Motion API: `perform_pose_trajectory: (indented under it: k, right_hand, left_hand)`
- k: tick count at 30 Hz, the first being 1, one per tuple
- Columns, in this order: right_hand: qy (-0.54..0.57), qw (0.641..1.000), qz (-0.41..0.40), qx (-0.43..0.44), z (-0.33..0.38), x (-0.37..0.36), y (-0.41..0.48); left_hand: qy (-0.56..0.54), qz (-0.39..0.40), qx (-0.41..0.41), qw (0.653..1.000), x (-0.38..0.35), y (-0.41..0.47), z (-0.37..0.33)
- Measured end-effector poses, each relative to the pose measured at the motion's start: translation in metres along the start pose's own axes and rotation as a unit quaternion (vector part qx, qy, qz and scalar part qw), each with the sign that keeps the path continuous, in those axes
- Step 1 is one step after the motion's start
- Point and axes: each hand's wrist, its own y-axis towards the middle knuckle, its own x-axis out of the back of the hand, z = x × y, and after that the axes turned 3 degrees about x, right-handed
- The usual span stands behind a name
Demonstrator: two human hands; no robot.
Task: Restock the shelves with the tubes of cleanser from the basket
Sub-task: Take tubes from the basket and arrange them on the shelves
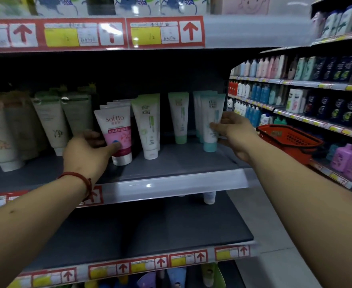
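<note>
On the dark middle shelf (171,163) stand rows of cleanser tubes, caps down. My left hand (87,152) grips the front pink-and-white tube (116,129) low on its body, thumb across its label. My right hand (233,129) holds the front white-and-teal tube (211,121) at the shelf's right end, fingers on its side. Between them stand a white-and-green tube (148,125) and a mint-capped tube (179,117). The red basket (289,140) hangs by my right forearm, its inside hidden.
Olive and beige tubes (52,121) fill the shelf's left part. The shelf below (150,229) shows mostly bare dark board, with one white tube (209,197) at its back. An aisle of bottles (316,104) runs along the right.
</note>
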Motion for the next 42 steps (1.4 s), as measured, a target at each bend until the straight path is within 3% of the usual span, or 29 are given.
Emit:
perform_pose_trajectory:
  k: [19,22,25,28,31,36,42]
  right_hand:
    - [-0.020,1.000,-0.007,-0.011,0.003,-0.003,0.000]
    - [-0.024,1.000,-0.006,-0.010,0.004,-0.003,0.000]
    - [-0.030,0.999,-0.004,-0.011,0.005,-0.004,0.000]
    - [-0.027,0.999,-0.010,-0.018,0.005,-0.006,0.001]
    - [-0.058,0.998,-0.011,-0.017,0.006,-0.005,0.001]
    - [-0.088,0.995,-0.045,-0.022,0.001,-0.001,0.006]
    - [-0.090,0.993,-0.067,-0.021,-0.008,-0.001,0.006]
  left_hand:
    - [0.012,0.058,0.047,0.997,-0.012,0.013,0.004]
    - [0.026,0.019,0.037,0.999,-0.005,0.003,-0.002]
    - [-0.007,-0.030,-0.031,0.999,-0.002,-0.015,-0.019]
    - [-0.025,0.044,-0.104,0.993,-0.012,-0.036,-0.040]
    - [-0.039,0.133,-0.125,0.982,-0.032,-0.046,-0.053]
    - [-0.019,0.258,-0.076,0.963,-0.084,-0.045,-0.071]
    - [0.005,0.330,-0.012,0.944,-0.144,-0.032,-0.099]
